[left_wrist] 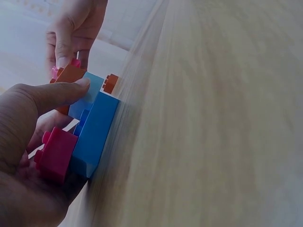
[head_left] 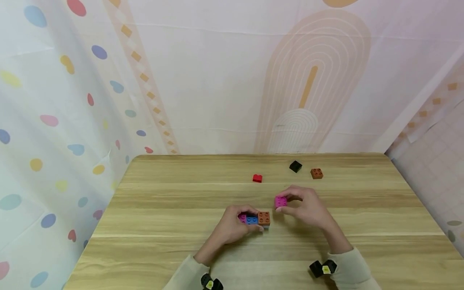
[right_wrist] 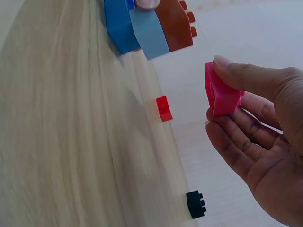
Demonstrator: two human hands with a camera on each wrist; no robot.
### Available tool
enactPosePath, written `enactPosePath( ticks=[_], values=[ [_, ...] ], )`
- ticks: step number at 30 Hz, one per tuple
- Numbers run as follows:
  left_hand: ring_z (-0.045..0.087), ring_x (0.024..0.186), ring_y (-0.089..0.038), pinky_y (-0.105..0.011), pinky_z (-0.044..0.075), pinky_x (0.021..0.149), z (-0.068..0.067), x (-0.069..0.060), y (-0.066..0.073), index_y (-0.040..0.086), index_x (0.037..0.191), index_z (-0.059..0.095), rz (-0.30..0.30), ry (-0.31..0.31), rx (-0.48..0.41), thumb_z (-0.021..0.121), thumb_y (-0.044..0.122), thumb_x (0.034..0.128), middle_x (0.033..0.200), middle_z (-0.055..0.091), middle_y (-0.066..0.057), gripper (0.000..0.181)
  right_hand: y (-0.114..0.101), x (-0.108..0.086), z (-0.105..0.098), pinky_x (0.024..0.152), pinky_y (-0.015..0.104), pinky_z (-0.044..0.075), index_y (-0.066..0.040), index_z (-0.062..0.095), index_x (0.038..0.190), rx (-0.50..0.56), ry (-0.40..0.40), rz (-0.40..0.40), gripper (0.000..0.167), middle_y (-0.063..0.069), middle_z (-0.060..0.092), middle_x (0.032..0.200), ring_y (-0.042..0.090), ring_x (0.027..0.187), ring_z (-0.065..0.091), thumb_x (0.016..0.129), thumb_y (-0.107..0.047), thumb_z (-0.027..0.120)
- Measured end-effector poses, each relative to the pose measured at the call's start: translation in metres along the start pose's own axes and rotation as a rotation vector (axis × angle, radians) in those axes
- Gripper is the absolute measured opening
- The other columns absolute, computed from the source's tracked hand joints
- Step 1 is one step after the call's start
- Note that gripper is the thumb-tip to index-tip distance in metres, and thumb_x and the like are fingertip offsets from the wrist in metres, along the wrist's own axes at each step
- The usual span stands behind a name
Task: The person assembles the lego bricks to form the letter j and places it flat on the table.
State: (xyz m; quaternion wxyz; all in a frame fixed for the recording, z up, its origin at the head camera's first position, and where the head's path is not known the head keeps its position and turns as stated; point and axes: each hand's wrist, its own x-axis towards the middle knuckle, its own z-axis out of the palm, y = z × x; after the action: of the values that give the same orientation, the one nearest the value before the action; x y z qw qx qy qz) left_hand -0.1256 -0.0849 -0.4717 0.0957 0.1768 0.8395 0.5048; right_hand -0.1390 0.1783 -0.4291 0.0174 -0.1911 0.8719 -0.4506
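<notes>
My left hand (head_left: 233, 224) grips a small assembly of toy building bricks low over the table. In the left wrist view it has a long blue brick (left_wrist: 97, 132) at the bottom, a pink brick (left_wrist: 57, 153) on one end, and a light blue brick (left_wrist: 87, 97) topped by a brown brick (left_wrist: 70, 74) at the other. The left thumb presses on the light blue brick's side. My right hand (head_left: 307, 205) pinches a loose pink brick (right_wrist: 223, 92) between thumb and fingers, raised to the right of the assembly and apart from it.
Toward the back of the wooden table (head_left: 163, 193) lie a small red brick (head_left: 257, 178), a black brick (head_left: 295, 166) and another brown brick (head_left: 317, 173). A patterned cloth (head_left: 217, 80) hangs behind the table's far edge.
</notes>
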Motion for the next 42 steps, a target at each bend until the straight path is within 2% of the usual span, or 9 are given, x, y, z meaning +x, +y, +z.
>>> enactPosePath(
  ticks=[8,14,20,27,34,38,42],
  values=[
    [0.065,0.101,-0.015,-0.034,0.053,0.088,0.000,0.001,0.001,0.021,0.103,0.079,-0.008,-0.003,0.002,0.093,0.025,0.0742,0.110,0.077,0.003,0.032,-0.008,0.001,0.008,0.093,0.039,0.058,-0.015,0.078,0.110,0.018,-0.018,-0.059,0.030,-0.011,0.073,0.099,0.008,0.093,0.069,0.083,-0.021,0.087],
    [0.064,0.099,-0.015,-0.033,0.053,0.084,0.000,0.001,0.002,0.020,0.103,0.079,-0.020,-0.008,-0.004,0.093,0.025,0.0744,0.109,0.077,0.002,0.032,-0.014,0.001,0.015,0.094,0.042,0.057,-0.015,0.078,0.110,0.021,-0.044,-0.066,0.030,-0.011,0.073,0.100,0.007,0.094,0.069,0.083,-0.020,0.087],
    [0.065,0.099,-0.014,-0.032,0.053,0.085,0.000,0.001,0.001,0.021,0.103,0.079,-0.017,-0.004,-0.010,0.093,0.024,0.0737,0.109,0.077,0.003,0.033,-0.019,0.001,0.020,0.090,0.041,0.058,-0.018,0.077,0.111,0.019,-0.064,-0.113,0.029,-0.011,0.073,0.099,0.007,0.094,0.069,0.083,-0.022,0.086],
    [0.065,0.101,-0.014,-0.036,0.052,0.088,0.001,0.002,-0.001,0.026,0.101,0.078,-0.005,-0.007,-0.003,0.093,0.027,0.0744,0.106,0.077,0.008,0.030,-0.025,0.000,0.027,0.091,0.046,0.058,-0.018,0.077,0.112,0.039,-0.096,-0.095,0.031,-0.013,0.073,0.102,0.007,0.097,0.068,0.084,-0.025,0.086],
    [0.066,0.100,-0.013,-0.034,0.053,0.088,0.000,0.003,-0.002,0.025,0.098,0.078,0.014,-0.006,0.001,0.092,0.028,0.0758,0.104,0.077,0.008,0.027,-0.027,0.001,0.033,0.086,0.042,0.059,-0.017,0.077,0.111,0.006,-0.093,-0.144,0.030,-0.009,0.074,0.105,0.009,0.096,0.068,0.084,-0.026,0.085],
    [0.066,0.100,-0.014,-0.034,0.054,0.087,0.000,0.002,-0.002,0.024,0.098,0.078,0.013,-0.010,-0.003,0.091,0.027,0.0771,0.105,0.077,0.007,0.025,-0.029,0.001,0.034,0.088,0.043,0.058,-0.018,0.076,0.111,-0.025,-0.099,-0.129,0.030,-0.010,0.073,0.106,0.009,0.097,0.068,0.084,-0.028,0.085],
    [0.066,0.100,-0.014,-0.035,0.054,0.086,0.000,0.003,-0.002,0.023,0.099,0.078,0.011,-0.013,-0.006,0.090,0.026,0.0780,0.105,0.077,0.006,0.024,-0.032,0.001,0.034,0.089,0.045,0.058,-0.018,0.076,0.110,-0.014,-0.109,-0.100,0.028,-0.009,0.073,0.107,0.011,0.098,0.068,0.085,-0.027,0.085]
  ],
)
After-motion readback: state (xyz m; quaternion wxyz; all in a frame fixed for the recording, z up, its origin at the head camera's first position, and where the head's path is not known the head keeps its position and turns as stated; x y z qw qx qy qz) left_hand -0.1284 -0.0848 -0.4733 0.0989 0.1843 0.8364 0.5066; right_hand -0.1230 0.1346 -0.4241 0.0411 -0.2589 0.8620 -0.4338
